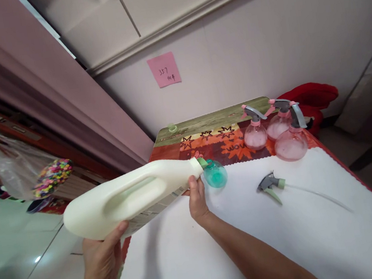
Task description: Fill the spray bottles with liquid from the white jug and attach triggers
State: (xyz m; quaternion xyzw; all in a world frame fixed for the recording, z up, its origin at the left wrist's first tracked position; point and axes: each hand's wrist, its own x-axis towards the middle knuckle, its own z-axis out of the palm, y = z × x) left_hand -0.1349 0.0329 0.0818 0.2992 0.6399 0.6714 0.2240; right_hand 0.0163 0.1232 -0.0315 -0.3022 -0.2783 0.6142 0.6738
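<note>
Both my hands hold a large pale detergent bottle, tilted with its green spout down to the right. My left hand supports the underside near its base. Close to the neck, my right hand grips the bottle from below, its fingers partly hidden. The spout meets the mouth of a small round teal spray bottle, which stands on the table with no sprayer on it. A grey and green spray head with a long clear tube lies to the right on the white cloth.
Several pink spray bottles stand at the table's back right. A pale green cap sits on the back edge. The table has a white cover. A pink note is on the wall; a plastic bag hangs left.
</note>
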